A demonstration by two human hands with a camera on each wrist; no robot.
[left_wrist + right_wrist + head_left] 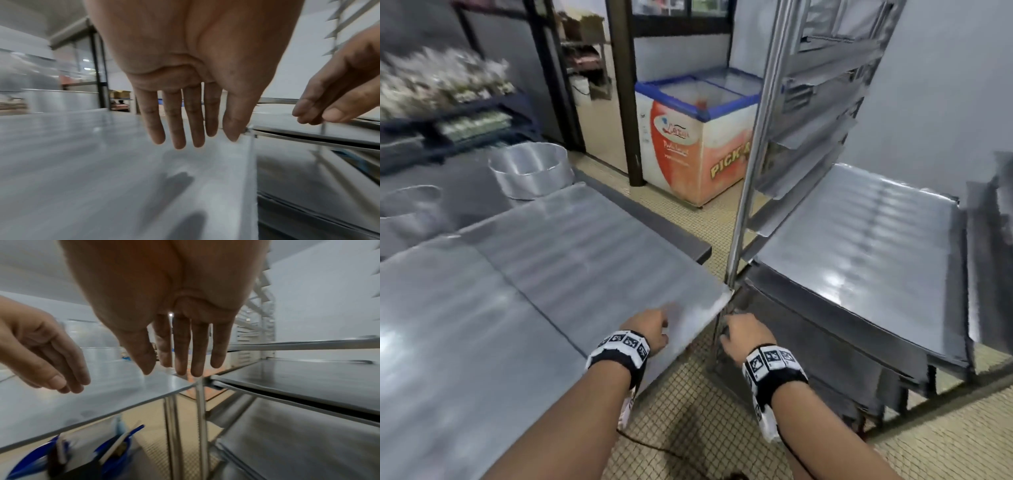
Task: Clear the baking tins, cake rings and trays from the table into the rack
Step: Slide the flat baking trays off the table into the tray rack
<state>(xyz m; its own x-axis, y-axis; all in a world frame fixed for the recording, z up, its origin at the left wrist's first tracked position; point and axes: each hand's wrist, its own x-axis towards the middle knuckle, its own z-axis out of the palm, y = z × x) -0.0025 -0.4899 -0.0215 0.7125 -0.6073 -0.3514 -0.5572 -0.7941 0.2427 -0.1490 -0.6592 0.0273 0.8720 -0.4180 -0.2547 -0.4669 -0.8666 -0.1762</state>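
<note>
A flat metal tray [592, 246] lies on the table, and its near corner juts past the table edge toward the rack post [753, 164]. A second flat tray [448, 325] lies to its left. Two round cake tins [530, 171] [407, 212] stand behind them. My left hand [650, 325] hovers over the jutting corner with straight fingers [179, 138] and holds nothing. My right hand [743, 335] is beside the corner by the post, fingers [180, 366] straight and empty. The rack [859, 246] at the right holds a dark tray with more stacked below.
A chest freezer [698, 137] stands behind the gap between table and rack. Shelves of packaged goods [441, 85] line the left wall. Tiled floor [688, 428] shows between table and rack. The upper rack runners [818, 120] look empty.
</note>
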